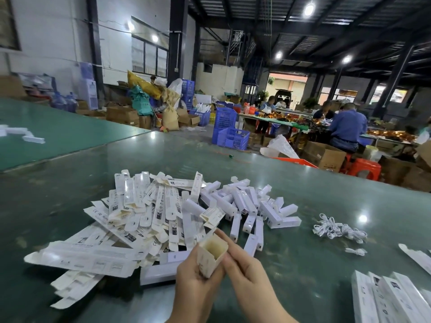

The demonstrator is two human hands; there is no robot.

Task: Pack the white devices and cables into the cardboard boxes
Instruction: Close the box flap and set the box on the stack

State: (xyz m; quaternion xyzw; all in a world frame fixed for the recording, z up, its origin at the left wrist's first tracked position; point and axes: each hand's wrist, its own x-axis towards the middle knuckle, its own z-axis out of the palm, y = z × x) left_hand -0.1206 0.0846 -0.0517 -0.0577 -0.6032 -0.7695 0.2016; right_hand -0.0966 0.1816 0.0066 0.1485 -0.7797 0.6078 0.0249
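Carton [211, 258], small and white with a brown cardboard inside, held upright over the near edge of the green table [303, 264], open mouth facing up and nothing visible inside it. Left hand [198, 276] wraps the carton's lower body, fingers curled round it from the left and below. Right hand [245, 268] is at the carton's right side; its forefinger lies along the rim at the top right corner, thumb against the right wall, so the fingers pinch that edge; the remaining fingers are curled loosely underneath. Beyond the left hand, a large heap of flat cartons [130, 220] lies unfolded on the table, printed faces up, overlapping every way. Just right of that heap and touching it, a pile of white devices [247, 206], long rectangular sticks, some crossing one another. Well to the right of the devices, apart from them, a small tangle of white cables [338, 229], with one coiled cable [355, 251] lying just below it. At the bottom right corner, a row of packed boxes [391, 299] lies side by side. Far behind, blue crates [229, 132], an orange stool [365, 169] and seated workers at another table.
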